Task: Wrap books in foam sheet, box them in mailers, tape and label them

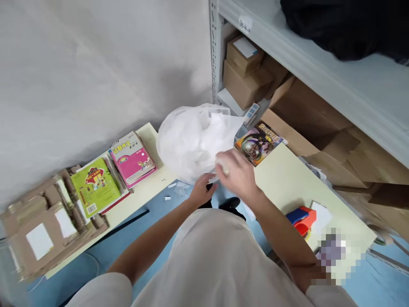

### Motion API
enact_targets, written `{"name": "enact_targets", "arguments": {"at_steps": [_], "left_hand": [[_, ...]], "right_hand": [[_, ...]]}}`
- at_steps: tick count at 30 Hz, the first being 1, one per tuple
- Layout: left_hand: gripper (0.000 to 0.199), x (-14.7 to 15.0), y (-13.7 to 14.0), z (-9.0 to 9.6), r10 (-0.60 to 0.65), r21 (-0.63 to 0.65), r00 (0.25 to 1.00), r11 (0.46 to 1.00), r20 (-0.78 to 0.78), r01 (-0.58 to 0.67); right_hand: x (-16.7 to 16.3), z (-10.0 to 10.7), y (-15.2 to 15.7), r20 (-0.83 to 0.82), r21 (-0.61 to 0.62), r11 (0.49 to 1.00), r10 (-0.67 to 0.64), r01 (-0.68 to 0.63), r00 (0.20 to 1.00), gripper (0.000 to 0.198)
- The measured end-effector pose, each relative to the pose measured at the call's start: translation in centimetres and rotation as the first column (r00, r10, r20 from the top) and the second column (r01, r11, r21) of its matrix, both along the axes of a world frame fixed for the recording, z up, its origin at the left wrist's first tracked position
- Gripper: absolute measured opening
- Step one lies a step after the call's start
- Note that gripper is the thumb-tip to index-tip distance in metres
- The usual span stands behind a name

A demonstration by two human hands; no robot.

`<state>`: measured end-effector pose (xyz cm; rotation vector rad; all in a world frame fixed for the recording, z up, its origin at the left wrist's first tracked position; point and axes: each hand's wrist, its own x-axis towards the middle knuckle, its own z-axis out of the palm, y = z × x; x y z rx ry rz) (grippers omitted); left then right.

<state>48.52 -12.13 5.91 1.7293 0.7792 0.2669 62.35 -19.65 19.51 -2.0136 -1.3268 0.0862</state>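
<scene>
A translucent white plastic bag [191, 140], puffed out and bulky, fills the corner between two tables, with white material showing through it. My left hand [202, 190] is at the bag's near edge, with thumb and fingers closing on its rim. My right hand [236, 172] is closed and smeared by motion over the bag's near right side. Something pale and crumpled [223, 165] shows at its fingers, too blurred to name.
On the left table lie a pink book [134, 160], a green book [96, 185] and flattened cardboard packages [38, 230]. The right table holds a dark-covered book [258, 143] and an orange-and-blue tape dispenser [302, 219]. A metal shelf [319, 68] with cardboard boxes [246, 83] overhangs it.
</scene>
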Motion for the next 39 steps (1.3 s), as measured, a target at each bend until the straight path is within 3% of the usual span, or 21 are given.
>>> {"name": "enact_targets", "arguments": {"at_steps": [3,6,11,13,19,23,26,28,31,33,36,39], "left_hand": [[0.023,0.5,4.7,1.1,-0.078,0.298,0.995,0.953,0.056,0.058],[0.025,2.7,7.9,2.6,-0.108,0.557,0.993,0.828,0.041,0.067],[0.040,8.0,9.3,3.7,-0.406,0.679,0.902,0.623,-0.145,0.389],[0.049,9.4,9.4,2.9,-0.418,0.689,0.885,0.581,-0.204,0.433],[0.050,8.9,12.3,-0.6,-0.251,0.711,0.936,0.609,-0.248,0.352],[0.032,7.2,14.6,-0.9,-0.237,0.689,0.930,0.625,-0.282,0.368],[0.015,6.2,15.7,-0.1,-0.237,0.682,0.934,0.638,-0.268,0.358],[0.010,5.8,16.2,0.8,-0.221,0.701,0.934,0.618,-0.281,0.357],[0.016,5.3,16.8,2.6,-0.181,0.728,0.934,0.587,-0.308,0.354],[0.021,5.0,17.4,3.9,-0.144,0.738,0.944,0.593,-0.297,0.322],[0.022,4.5,18.9,6.0,-0.050,0.734,0.977,0.652,-0.207,0.189],[0.020,4.2,20.8,7.7,0.137,0.581,0.990,0.805,0.015,-0.121]], "right_hand": [[4.0,-5.3,3.6,0.035,-0.101,0.962,-0.252,0.254,0.967,0.038],[6.7,-9.7,5.1,-0.086,-0.130,0.896,-0.437,0.425,0.895,0.059],[9.1,-12.7,6.4,-0.494,-0.137,0.866,-0.481,0.482,0.724,0.033],[9.3,-12.9,6.6,-0.543,-0.134,0.860,-0.480,0.493,0.689,0.028],[8.8,-12.0,5.4,-0.599,-0.127,0.893,-0.415,0.431,0.685,0.020],[9.0,-11.2,4.5,-0.518,-0.079,0.888,-0.425,0.454,0.742,0.019],[9.6,-10.6,4.0,-0.479,0.046,0.826,-0.476,0.562,0.738,0.019],[10.0,-10.0,3.3,-0.488,0.136,0.769,-0.497,0.624,0.718,0.017],[10.4,-8.4,1.9,-0.487,0.238,0.731,-0.480,0.640,0.729,0.015],[10.3,-7.0,0.9,-0.457,0.283,0.728,-0.470,0.625,0.755,0.015],[9.6,-4.6,-0.4,-0.411,0.312,0.738,-0.463,0.599,0.785,0.017],[8.7,-2.4,-1.0,-0.414,0.329,0.758,-0.419,0.563,0.808,0.020]]}}
